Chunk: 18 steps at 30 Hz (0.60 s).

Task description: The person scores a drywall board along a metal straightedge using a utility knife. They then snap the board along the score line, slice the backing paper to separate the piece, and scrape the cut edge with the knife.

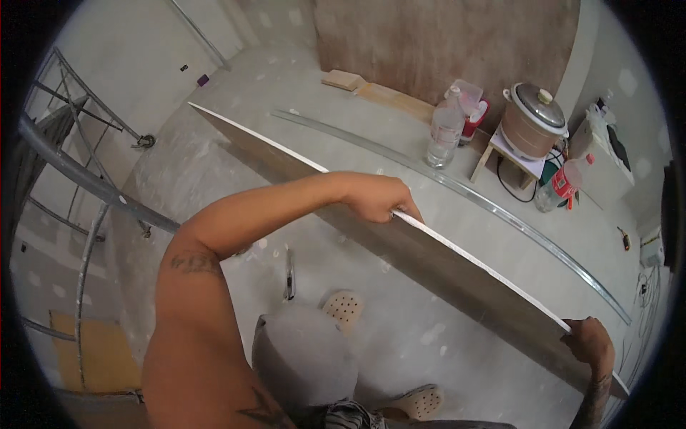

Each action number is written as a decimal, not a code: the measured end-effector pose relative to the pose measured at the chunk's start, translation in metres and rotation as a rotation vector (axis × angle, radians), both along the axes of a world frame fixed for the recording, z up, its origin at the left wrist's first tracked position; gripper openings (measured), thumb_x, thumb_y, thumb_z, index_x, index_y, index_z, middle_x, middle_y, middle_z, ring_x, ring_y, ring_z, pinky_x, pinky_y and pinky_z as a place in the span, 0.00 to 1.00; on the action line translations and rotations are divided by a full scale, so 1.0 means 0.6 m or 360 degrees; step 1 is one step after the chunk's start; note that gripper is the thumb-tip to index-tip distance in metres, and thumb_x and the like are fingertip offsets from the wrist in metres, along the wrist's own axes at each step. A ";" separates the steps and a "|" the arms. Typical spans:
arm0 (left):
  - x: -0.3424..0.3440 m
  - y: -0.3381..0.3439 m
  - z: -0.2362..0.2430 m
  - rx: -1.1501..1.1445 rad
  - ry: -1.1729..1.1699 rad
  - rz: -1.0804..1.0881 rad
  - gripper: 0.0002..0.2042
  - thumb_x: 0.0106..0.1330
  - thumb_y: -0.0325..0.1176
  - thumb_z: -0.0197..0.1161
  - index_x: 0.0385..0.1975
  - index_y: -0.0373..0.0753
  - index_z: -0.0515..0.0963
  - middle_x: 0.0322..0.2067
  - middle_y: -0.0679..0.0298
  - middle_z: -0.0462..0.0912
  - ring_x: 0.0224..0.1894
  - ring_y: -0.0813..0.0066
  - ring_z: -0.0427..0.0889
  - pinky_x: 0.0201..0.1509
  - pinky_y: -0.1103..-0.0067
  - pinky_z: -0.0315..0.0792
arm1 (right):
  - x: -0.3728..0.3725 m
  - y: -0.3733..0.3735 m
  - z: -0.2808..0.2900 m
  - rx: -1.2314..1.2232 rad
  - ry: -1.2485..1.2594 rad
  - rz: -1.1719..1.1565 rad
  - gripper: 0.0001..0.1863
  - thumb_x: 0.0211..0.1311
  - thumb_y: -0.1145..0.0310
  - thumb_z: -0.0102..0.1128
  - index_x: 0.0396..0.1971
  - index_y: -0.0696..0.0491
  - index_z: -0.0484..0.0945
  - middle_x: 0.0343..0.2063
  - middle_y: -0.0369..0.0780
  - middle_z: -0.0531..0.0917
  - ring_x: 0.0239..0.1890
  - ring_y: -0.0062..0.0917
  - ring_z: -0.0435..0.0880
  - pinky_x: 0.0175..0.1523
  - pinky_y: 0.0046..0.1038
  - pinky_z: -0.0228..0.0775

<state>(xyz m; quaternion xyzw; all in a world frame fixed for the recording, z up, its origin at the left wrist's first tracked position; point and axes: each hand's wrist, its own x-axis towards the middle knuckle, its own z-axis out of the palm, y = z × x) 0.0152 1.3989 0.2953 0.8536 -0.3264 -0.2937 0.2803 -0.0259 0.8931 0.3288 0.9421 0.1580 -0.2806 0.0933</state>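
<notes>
A long plasterboard panel (443, 268) stands on its edge, running from the far left to the near right. Its face toward me is grey-brown and its upper edge is white. My left hand (379, 196) is closed over that upper edge near the middle, with the arm bent across in front of me. Toward the panel's right end, my right hand (590, 342) grips the same edge. On the floor on my side lies a utility knife (290, 277), touched by neither hand. My feet are in beige clogs (343, 307).
Beyond the panel a metal profile (468, 191) lies along the floor. A clear bottle (446, 132), a red-labelled bottle (564, 182) and a lidded electric cooker (532, 121) on a small stool (511, 156) stand farther back. Metal scaffolding (93, 179) occupies the left.
</notes>
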 end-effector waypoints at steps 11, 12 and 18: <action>0.223 0.003 -0.197 0.0240 0.0067 -0.0175 0.19 0.50 0.30 0.67 0.43 0.35 0.77 0.34 0.55 0.82 0.39 0.64 0.80 0.42 0.69 0.71 | 0.225 -0.047 -0.213 0.0444 0.0083 -0.0069 0.11 0.50 0.65 0.67 0.27 0.57 0.81 0.24 0.50 0.82 0.26 0.40 0.83 0.34 0.37 0.72; 0.235 0.001 -0.229 0.0421 -0.0107 -0.0084 0.17 0.49 0.32 0.67 0.40 0.36 0.77 0.34 0.54 0.82 0.39 0.61 0.80 0.42 0.67 0.71 | 0.247 -0.045 -0.250 0.0446 0.0023 0.0022 0.10 0.49 0.67 0.66 0.26 0.58 0.78 0.22 0.50 0.81 0.26 0.41 0.82 0.34 0.38 0.71; 0.299 0.004 -0.385 0.0481 -0.0451 0.0097 0.13 0.48 0.35 0.67 0.34 0.43 0.78 0.33 0.53 0.82 0.36 0.52 0.80 0.39 0.63 0.72 | 0.317 -0.036 -0.389 0.0575 -0.0075 -0.0159 0.15 0.43 0.70 0.71 0.33 0.56 0.79 0.22 0.47 0.82 0.27 0.38 0.83 0.35 0.35 0.73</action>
